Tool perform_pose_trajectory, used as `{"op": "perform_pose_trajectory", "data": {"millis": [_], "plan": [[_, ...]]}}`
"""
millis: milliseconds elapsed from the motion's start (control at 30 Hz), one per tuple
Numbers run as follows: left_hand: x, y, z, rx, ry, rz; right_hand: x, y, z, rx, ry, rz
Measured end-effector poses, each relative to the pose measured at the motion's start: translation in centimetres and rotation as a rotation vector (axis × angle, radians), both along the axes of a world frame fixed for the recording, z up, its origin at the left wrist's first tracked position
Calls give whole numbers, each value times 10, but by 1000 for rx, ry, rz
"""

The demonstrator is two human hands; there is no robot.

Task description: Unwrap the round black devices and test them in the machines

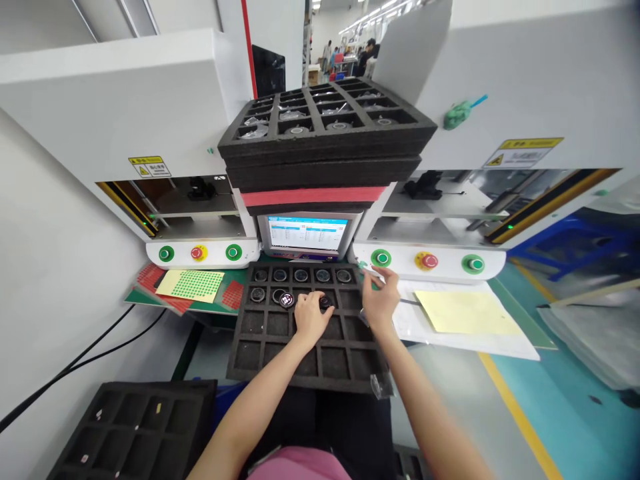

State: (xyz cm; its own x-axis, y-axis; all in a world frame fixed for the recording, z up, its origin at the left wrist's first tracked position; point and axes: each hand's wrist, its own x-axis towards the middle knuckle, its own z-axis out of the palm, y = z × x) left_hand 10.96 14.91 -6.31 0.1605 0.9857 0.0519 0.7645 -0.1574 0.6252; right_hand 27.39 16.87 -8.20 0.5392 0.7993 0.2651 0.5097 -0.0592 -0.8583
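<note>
A black foam tray [277, 324] with square compartments lies in front of me, with round dark parts [301, 275] along its far row and some in the second row. My left hand [311, 319] reaches over the middle of it, fingers closed round a small round black part [325, 303]. Just left of that hand, a disc with white print [287, 300] rests tilted at a compartment. My right hand [381, 297] is at the tray's right edge, its thumb and fingers pinched around a thin tool, perhaps tweezers [374, 278], near a bit of green putty.
Stacked foam trays [327, 150] stand above a screen [307, 233]. Machines with green and red buttons [429, 261] flank it. Sticker sheets [193, 285] lie left, yellow paper [467, 312] right. Another foam tray [145, 427] is at lower left. People are in the background.
</note>
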Motion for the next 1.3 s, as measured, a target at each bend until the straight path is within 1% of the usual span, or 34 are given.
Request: {"op": "perform_pose_trajectory", "data": {"millis": [67, 133, 233, 333, 400, 500, 567, 633, 700, 800, 833, 867, 933, 1000, 1067, 1167, 1233, 1300], "plan": [[0, -1, 0, 9, -3, 0, 14, 4, 3, -40, -68, 50], [-1, -1, 1, 21, -10, -13, 19, 6, 3, -93, -123, 145], [-2, -2, 3, 36, -33, -51, 17, 4, 1, -150, -168, 262], [-2, 1, 5, 36, -71, -62, 16, 0, 3, -159, -163, 320], [-1, 5, 8, 28, -110, -47, 18, -2, 9, -138, -135, 343], [2, 14, 15, -1, -202, -9, 22, -10, 24, -64, -65, 341], [3, 17, 24, -37, -292, 5, 18, -22, 37, 23, 0, 305], [2, 11, 37, -91, -399, -14, 8, -42, 52, 130, 87, 258], [0, -4, 55, -144, -509, -65, -8, -68, 69, 225, 197, 219], [-8, -37, 85, -162, -661, -157, -34, -108, 97, 295, 385, 202], [-11, -48, 94, -124, -722, -197, -42, -120, 107, 305, 439, 206], [-14, -59, 102, -43, -781, -245, -48, -129, 115, 311, 493, 215], [-20, -76, 115, 164, -802, -332, -58, -142, 130, 315, 633, 243], [-25, -87, 122, 354, -734, -385, -64, -149, 140, 319, 789, 263], [-26, -93, 125, 471, -671, -397, -68, -152, 146, 329, 895, 260], [-27, -99, 123, 543, -627, -392, -70, -155, 151, 345, 925, 229], [-28, -101, 121, 546, -632, -412, -70, -157, 153, 353, 925, 214], [-29, -103, 120, 508, -684, -381, -69, -160, 154, 351, 918, 221]]}}
